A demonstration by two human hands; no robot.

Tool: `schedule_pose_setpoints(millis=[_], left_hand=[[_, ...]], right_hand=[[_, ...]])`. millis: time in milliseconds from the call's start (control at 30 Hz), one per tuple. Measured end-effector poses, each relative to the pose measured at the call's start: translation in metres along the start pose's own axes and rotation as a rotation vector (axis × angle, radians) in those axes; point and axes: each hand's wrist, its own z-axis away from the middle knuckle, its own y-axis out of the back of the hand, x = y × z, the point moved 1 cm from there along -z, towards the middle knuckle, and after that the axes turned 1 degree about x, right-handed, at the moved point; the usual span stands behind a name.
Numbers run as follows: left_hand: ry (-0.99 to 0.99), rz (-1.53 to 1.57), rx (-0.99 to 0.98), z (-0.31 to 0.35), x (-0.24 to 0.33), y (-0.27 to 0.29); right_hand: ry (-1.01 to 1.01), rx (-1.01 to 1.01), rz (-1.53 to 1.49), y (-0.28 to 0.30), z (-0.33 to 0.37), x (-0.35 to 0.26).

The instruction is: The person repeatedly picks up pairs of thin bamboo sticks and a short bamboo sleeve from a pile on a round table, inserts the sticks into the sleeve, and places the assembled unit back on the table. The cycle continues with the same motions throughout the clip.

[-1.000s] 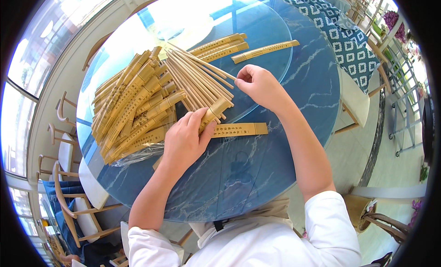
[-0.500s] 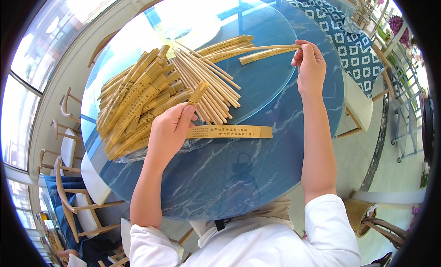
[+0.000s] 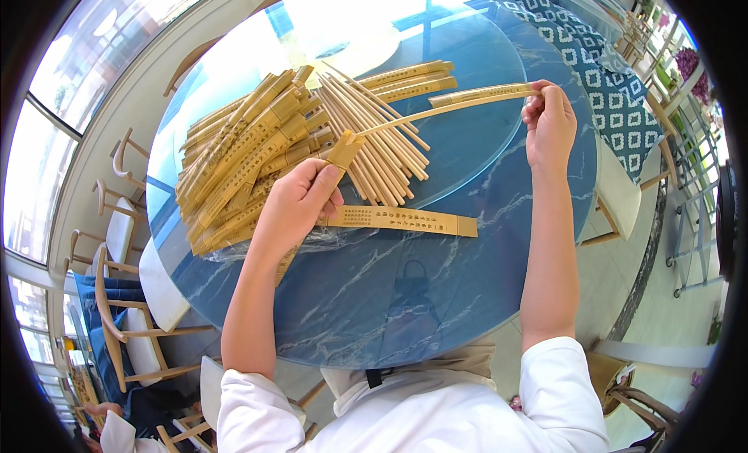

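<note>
My left hand point(image 3: 300, 194) pinches a gold printed paper chopstick sleeve point(image 3: 345, 151), its end pointing up and to the right. My right hand point(image 3: 551, 126), fingers closed, grips the far end of slim wooden chopsticks point(image 3: 460, 105). Their other end meets the mouth of the sleeve; whether it has entered I cannot tell. Just beyond the left hand lies a fan of loose chopsticks point(image 3: 378, 157). Left of it is a big heap of gold sleeves point(image 3: 249, 153). A flat sleeve point(image 3: 425, 220) rests on the table beside my left hand.
The round blue marbled table point(image 3: 405, 313) carries a glass turntable point(image 3: 487, 153). Several sleeves point(image 3: 413, 81) lie on it at the back, and one sleeve point(image 3: 475, 95) near my right hand. Clear plastic point(image 3: 319, 241) sits under the heap. Chairs point(image 3: 128, 320) stand at the left.
The right hand has brought the chopsticks' near end down and left, to the mouth of the sleeve in my left hand. The whole view has shifted slightly.
</note>
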Motion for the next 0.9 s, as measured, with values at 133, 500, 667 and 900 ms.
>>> schedule_pose_setpoints(millis=[133, 500, 667, 900], left_hand=[[0.017, 0.007, 0.015, 0.0022, 0.0036, -0.0028], [0.025, -0.016, 0.044, 0.0015, 0.0009, -0.0023], [0.012, -0.045, 0.045, 0.0017, 0.0003, -0.0021], [0.032, 0.063, 0.041, 0.0003, 0.0018, -0.0023]], right_hand=[[0.013, -0.001, -0.012, 0.0004, -0.0005, 0.0016], [0.026, 0.006, 0.01, 0.0011, -0.0012, 0.0002], [0.045, 0.0, 0.034, -0.0003, 0.0004, -0.0011], [0.049, -0.011, 0.078, 0.0005, 0.002, -0.0017]])
